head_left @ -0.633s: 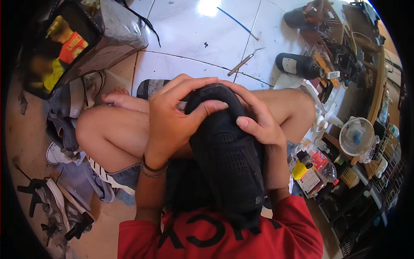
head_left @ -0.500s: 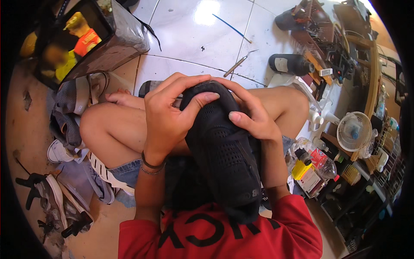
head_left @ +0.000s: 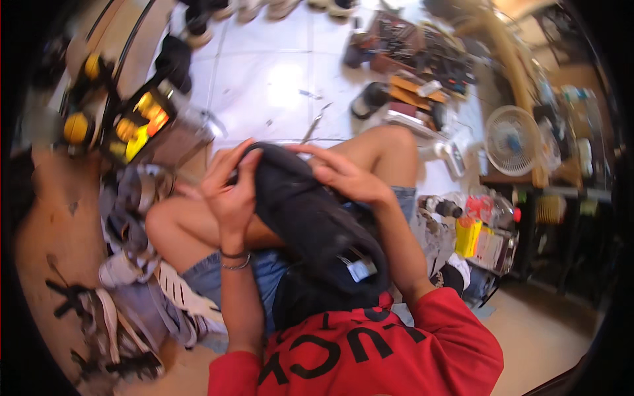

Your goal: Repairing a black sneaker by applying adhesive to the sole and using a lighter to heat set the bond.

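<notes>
In the middle of the frame a black fabric shoe (head_left: 310, 221) lay slanted over the lap, its near end toward the red shirt (head_left: 449, 330), probably so the body could brace it. The left hand (head_left: 231, 188) was curled, pinching the far end between thumb and fingers; the right hand (head_left: 350, 179) loosely gripped the right edge. At upper right, a brown crate (head_left: 384, 64) held dark pieces too blurred to name; at right, a clear bottle (head_left: 500, 212) lay beside a yellow box (head_left: 468, 237).

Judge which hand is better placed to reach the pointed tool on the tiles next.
Probably the right hand: it looks nearer the pointed tool, though both it and the left hand hold the black shoe.
</notes>
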Motion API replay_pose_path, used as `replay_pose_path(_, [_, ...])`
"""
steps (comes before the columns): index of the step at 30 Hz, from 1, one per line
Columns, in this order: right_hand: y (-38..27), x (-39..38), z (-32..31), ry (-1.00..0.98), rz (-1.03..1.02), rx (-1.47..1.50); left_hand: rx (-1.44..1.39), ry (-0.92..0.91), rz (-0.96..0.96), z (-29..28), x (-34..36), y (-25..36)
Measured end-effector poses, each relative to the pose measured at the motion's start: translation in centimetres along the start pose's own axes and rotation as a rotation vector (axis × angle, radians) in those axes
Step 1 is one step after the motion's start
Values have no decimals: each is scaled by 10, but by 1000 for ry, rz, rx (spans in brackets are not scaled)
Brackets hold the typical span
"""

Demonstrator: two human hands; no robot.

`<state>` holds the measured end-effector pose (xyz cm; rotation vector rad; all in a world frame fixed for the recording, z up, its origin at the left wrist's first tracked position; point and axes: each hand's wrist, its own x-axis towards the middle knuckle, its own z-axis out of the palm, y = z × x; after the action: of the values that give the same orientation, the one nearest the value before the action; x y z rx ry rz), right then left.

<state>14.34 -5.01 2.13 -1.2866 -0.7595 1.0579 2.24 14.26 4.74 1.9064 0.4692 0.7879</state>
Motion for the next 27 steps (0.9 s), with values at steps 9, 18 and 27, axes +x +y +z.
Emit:
replay_pose_path(9, [-33,-86,-54,370,103,-451,-143,-104,-162,2,-4,-113])
replay_pose_path(18, [-143,-115,-192,879,-16,-850,-153,-361,-287,29,-1,-110])
replay_pose_path(27, [-158,-79,-410,1211,184,-1195,-61,-408,-318,34,13,-114])
